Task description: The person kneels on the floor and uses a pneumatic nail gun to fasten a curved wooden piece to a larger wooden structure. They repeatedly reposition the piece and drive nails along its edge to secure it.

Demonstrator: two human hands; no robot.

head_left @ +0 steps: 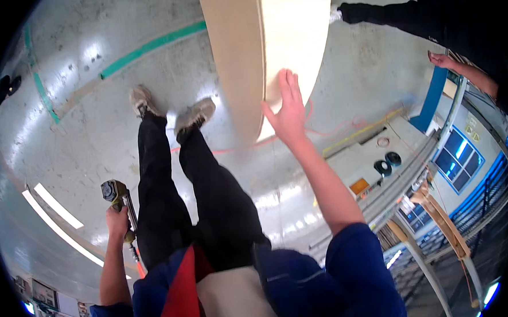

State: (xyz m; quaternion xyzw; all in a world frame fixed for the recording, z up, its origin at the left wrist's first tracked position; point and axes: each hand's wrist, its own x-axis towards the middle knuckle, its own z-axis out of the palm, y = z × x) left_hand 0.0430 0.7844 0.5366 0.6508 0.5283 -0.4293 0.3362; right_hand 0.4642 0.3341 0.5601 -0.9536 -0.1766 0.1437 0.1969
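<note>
My left hand (117,221) is wrapped round the handle of a black and yellow air nail gun (113,190), held low beside my left leg. A red hose fitting (136,253) shows at the tool's lower end. In front of me, a large pale wooden piece (293,36) reaches in from the far edge of the view. Its tan side (234,50) meets the bright top along a long edge. On the near end of that top rests my right hand (289,112), with thumb and fingers stretched out and holding nothing.
Another person's dark-clad legs (384,18) and hand (441,60) are at the upper right. A thin red hose (327,133) runs over the grey floor (160,20), past my shoes (194,114). Green tape (150,49) marks the floor. Black rolls (382,167) and metal rails lie right.
</note>
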